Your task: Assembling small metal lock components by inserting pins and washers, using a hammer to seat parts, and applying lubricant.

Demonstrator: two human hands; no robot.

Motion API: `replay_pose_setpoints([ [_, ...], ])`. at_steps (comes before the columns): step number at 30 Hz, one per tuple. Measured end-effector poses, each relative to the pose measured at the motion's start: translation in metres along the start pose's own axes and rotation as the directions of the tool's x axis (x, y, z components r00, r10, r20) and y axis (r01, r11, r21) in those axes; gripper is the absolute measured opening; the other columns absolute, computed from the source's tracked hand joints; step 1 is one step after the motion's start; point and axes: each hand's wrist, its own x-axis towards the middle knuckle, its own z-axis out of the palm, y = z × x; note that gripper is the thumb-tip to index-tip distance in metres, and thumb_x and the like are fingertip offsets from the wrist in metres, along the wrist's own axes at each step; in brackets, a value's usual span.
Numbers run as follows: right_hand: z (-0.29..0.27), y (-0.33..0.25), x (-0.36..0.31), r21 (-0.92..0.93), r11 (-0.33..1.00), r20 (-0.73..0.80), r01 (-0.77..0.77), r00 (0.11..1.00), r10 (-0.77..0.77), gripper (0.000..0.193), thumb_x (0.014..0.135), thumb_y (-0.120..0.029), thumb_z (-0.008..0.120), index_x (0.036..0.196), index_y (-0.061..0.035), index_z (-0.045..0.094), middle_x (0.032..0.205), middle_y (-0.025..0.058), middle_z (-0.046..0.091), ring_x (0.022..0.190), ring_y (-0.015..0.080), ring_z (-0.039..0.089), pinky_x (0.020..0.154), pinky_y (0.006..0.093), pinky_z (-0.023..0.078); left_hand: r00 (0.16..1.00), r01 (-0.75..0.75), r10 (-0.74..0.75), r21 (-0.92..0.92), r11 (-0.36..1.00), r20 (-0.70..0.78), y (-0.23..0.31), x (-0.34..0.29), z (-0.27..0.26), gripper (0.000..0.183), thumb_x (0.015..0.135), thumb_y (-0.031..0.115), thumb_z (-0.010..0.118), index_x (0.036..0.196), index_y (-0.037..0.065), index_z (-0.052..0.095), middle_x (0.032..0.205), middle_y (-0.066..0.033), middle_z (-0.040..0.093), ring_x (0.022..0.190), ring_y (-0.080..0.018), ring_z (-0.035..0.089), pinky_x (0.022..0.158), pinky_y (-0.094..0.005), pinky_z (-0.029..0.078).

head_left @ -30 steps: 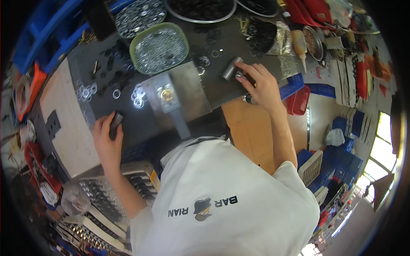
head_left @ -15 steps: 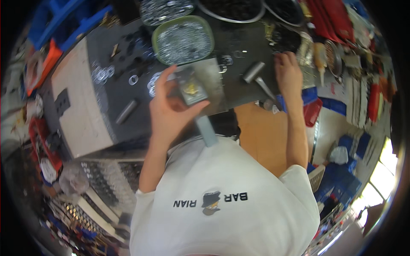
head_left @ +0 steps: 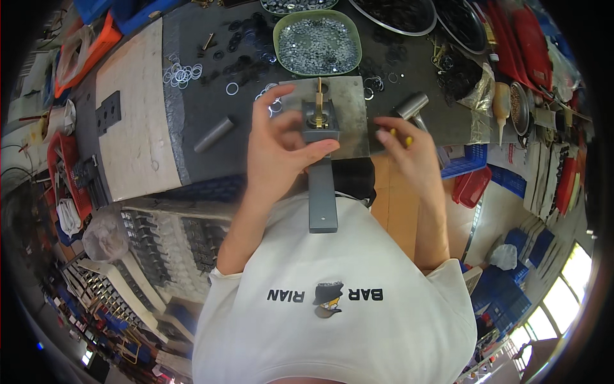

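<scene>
A dark grey metal housing (head_left: 321, 135) with a long flat grey handle (head_left: 323, 201) rests on a square steel plate (head_left: 354, 115) at the table's front edge. Inside its open top sits a brass part with an upright stem (head_left: 319, 96). My left hand (head_left: 274, 150) is curled round the housing's left side, thumb along its near edge and index finger raised. To the right, my right hand (head_left: 412, 153) is pinched with small yellow bits (head_left: 409, 141) showing between the fingers; their kind is unclear. A metal hammer (head_left: 411, 106) lies just beyond that hand.
A green tray (head_left: 357, 40) of small shiny metal pieces stands beyond the plate. Loose rings (head_left: 181, 74) and a metal cylinder (head_left: 214, 134) lie to the left. Dark parts beside crumpled gold wrap (head_left: 481, 89), a glue bottle (head_left: 501, 112) and a blue basket (head_left: 470, 161) are at the right.
My right hand has come back from the dark parts at the right toward the housing, with yellow bits now showing in its fingers. My left hand stays at the housing. The view has shifted.
</scene>
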Motion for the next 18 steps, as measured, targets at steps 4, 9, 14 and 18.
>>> replay_pose_setpoints([
  [4,0.027,0.027,-0.001,-0.357,0.896,-0.263,0.263,0.892,-0.367,0.022,0.100,-0.014,0.080,0.117,-0.0001,0.076,0.093,0.0126,0.073,0.076,0.0282,0.071,0.069,0.0395,0.056,0.999,-0.038,0.040,-0.093,0.995,0.030,-0.011,0.002,-0.004,0.098,0.079,0.002,0.098,0.156,0.009,0.037,0.116,-0.0142,0.078,0.077,-0.0104,0.074,0.059,-0.0223,0.055],
  [9,0.024,0.020,-0.003,-0.434,0.885,-0.223,0.167,0.932,-0.285,0.032,0.098,-0.027,0.084,0.112,0.0005,0.074,0.087,0.0104,0.071,0.077,0.0281,0.071,0.068,0.0398,0.055,0.996,-0.068,0.072,-0.071,0.995,0.051,-0.009,0.005,0.002,0.105,0.078,-0.008,0.093,0.160,0.012,0.032,0.142,-0.0226,0.064,0.097,-0.0213,0.080,0.072,-0.0274,0.065],
  [14,-0.016,0.002,0.004,0.417,0.909,-0.205,0.018,0.976,0.074,0.023,0.106,-0.021,0.069,0.114,0.0009,0.072,0.091,0.0029,0.065,0.079,0.0139,0.059,0.070,0.0312,0.048,0.989,-0.044,0.039,0.035,0.998,0.141,-0.021,0.015,0.006,0.112,0.078,-0.012,0.089,0.167,0.016,0.026,0.153,-0.0227,0.055,0.098,-0.0236,0.080,0.070,-0.0295,0.066],
  [18,0.005,0.033,0.026,0.797,0.394,-0.353,0.457,0.883,-0.310,0.046,0.106,-0.033,0.054,0.123,0.0089,0.059,0.112,0.0187,0.061,0.095,0.0205,0.056,0.084,0.0339,0.046,0.978,-0.072,0.061,0.047,0.996,0.197,-0.031,0.018,0.009,0.116,0.082,-0.012,0.084,0.173,0.018,0.017,0.161,-0.0254,0.048,0.093,-0.0261,0.081,0.064,-0.0292,0.065],
])
